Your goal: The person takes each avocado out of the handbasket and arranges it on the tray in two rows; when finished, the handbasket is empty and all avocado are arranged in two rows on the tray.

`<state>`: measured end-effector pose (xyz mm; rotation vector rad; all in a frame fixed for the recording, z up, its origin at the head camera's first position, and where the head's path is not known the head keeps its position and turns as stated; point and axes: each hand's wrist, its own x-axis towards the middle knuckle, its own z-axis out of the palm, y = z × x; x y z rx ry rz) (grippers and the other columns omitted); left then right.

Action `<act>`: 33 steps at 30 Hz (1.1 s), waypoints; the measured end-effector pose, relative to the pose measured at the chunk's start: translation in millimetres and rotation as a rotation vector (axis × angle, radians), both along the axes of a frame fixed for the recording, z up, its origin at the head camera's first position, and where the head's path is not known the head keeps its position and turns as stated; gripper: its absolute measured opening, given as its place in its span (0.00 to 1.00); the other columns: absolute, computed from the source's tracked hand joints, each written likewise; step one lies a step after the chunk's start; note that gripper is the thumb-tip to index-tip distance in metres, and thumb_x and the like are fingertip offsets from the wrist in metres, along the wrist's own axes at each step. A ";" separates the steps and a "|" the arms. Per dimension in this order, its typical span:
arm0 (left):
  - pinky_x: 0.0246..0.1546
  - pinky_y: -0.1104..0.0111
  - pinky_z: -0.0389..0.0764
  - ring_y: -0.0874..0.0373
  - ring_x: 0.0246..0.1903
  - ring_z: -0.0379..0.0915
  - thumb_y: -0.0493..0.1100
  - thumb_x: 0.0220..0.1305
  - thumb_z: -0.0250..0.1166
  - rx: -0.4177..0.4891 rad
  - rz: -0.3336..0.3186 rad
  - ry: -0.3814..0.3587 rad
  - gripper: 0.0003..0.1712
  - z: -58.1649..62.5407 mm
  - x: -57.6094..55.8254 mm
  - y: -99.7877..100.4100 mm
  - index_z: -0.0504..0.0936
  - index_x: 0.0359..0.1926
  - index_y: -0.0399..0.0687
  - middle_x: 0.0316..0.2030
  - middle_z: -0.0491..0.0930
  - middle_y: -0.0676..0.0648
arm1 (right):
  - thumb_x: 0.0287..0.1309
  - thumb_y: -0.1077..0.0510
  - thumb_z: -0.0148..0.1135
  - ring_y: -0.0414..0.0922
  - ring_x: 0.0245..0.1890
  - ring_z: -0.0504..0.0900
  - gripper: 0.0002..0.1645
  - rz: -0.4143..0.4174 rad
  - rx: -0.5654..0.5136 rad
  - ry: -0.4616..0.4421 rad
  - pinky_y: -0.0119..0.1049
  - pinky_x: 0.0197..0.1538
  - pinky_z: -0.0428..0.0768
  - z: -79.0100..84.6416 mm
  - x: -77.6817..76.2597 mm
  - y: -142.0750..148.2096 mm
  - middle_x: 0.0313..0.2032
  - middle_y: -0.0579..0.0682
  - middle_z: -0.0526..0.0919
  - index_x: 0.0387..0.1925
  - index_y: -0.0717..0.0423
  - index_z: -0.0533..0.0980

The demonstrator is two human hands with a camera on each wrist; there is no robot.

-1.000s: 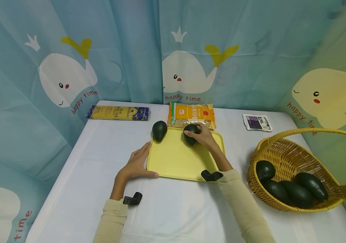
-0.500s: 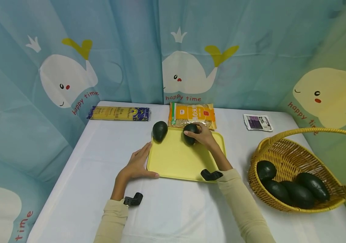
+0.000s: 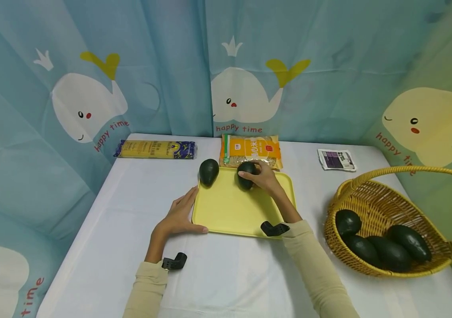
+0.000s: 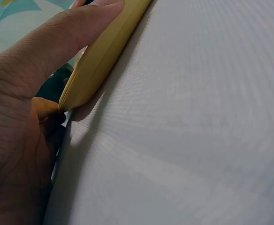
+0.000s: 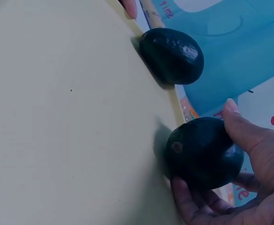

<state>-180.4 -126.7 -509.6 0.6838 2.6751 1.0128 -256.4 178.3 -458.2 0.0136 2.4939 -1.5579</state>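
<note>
A yellow tray (image 3: 230,207) lies on the white-covered table. At its left front corner my left hand (image 3: 178,216) rests with straight fingers along the left side and the thumb at the front edge; the thumb (image 4: 76,33) shows over the rim in the left wrist view. My right hand (image 3: 263,176) holds a dark green avocado (image 3: 245,179) at the tray's far side, thumb on one side and fingers on the other. Another avocado (image 3: 209,172) lies at the far left corner, and in the right wrist view this avocado (image 5: 172,56) sits by the rim.
On the right stands a wicker basket (image 3: 331,229) with a tall handle, several avocados (image 3: 389,254) inside. Behind the tray is an orange grain bag (image 3: 251,150). A yellow-and-blue pasta pack (image 3: 154,149) lies at the far left, a purple-and-white packet (image 3: 336,160) at the far right.
My right hand has shifted slightly left with the avocado. The left hand and the tray stay in place.
</note>
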 end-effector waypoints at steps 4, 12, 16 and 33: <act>0.72 0.46 0.49 0.47 0.77 0.41 0.67 0.36 0.76 -0.011 0.002 -0.010 0.78 -0.1 -0.4 -0.5 0.38 0.78 0.44 0.78 0.41 0.42 | 0.59 0.44 0.67 0.61 0.45 0.83 0.49 0.013 -0.034 -0.027 0.44 0.42 0.85 1.5 0.4 1.7 0.61 0.68 0.74 0.73 0.56 0.55; 0.72 0.46 0.49 0.47 0.77 0.40 0.67 0.36 0.77 -0.018 0.004 -0.012 0.79 1.0 -1.8 -2.4 0.38 0.78 0.43 0.78 0.40 0.42 | 0.61 0.46 0.65 0.65 0.51 0.81 0.48 0.044 -0.105 -0.049 0.52 0.49 0.83 1.5 -2.4 -1.1 0.67 0.69 0.67 0.75 0.55 0.54; 0.72 0.47 0.49 0.48 0.77 0.40 0.67 0.36 0.76 -0.017 0.006 -0.019 0.79 -0.1 -1.7 -1.8 0.37 0.78 0.44 0.78 0.40 0.42 | 0.61 0.47 0.65 0.64 0.56 0.78 0.47 0.045 -0.092 -0.073 0.48 0.48 0.84 1.4 -3.8 -6.0 0.68 0.67 0.66 0.75 0.54 0.54; 0.72 0.46 0.48 0.47 0.77 0.40 0.67 0.35 0.76 -0.002 0.005 -0.005 0.79 -4.0 -1.7 0.4 0.38 0.78 0.43 0.78 0.41 0.42 | 0.62 0.49 0.65 0.64 0.58 0.77 0.45 0.026 -0.086 -0.102 0.43 0.42 0.86 3.7 -1.8 -0.8 0.68 0.67 0.66 0.74 0.53 0.55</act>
